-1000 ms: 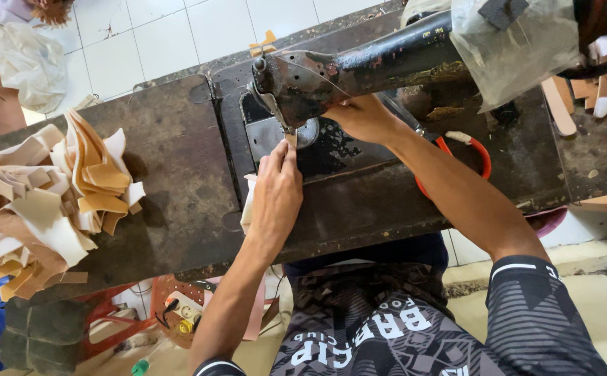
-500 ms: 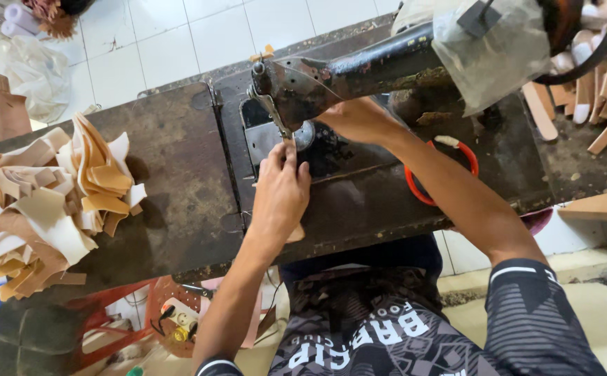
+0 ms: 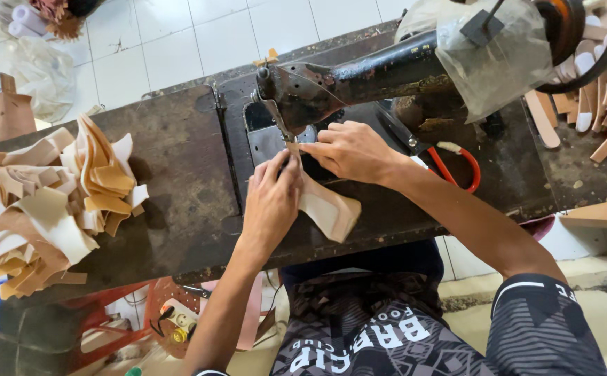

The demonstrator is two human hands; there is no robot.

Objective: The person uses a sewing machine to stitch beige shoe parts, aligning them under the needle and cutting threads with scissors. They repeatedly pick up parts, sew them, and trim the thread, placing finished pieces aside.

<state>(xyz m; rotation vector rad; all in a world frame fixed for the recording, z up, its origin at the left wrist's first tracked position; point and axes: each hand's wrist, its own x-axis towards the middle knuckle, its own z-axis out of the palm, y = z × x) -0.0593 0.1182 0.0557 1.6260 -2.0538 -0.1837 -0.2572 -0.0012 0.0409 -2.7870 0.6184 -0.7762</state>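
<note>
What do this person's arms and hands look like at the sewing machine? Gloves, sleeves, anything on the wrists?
Both hands are bare: the left hand and right hand wear no gloves, and no rings, watch or bands show. The forearms are uncovered too. Near the right shoulder is a short dark sleeve with thin pale stripes and a white edge band. Only a sliver of dark cuff shows on the left arm at the bottom edge.

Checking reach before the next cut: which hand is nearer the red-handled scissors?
Right. The right hand rests beside the sewing machine's needle, just left of the red-handled scissors; the left hand sits farther left on the tan piece.
</note>
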